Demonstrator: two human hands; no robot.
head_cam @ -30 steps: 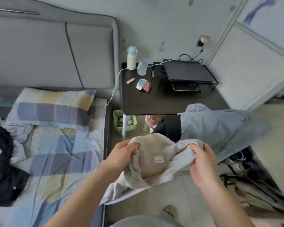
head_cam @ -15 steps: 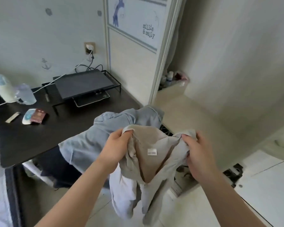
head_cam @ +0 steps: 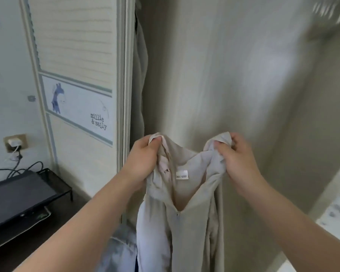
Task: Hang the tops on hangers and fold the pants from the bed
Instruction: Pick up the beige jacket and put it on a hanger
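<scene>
Gripping a beige top at centre frame: left hand pinching one shoulder, right hand clutching the other, fabric hanging down toward the bottom edge. Facing a wardrobe door at upper left; black stand sitting at lower left.

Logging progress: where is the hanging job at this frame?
Done: nothing visibly finished. In hand: left hand and right hand pinch the beige top at its shoulders, label facing the camera, before the wardrobe. Left: no hanger in view, so hanging remains.
</scene>
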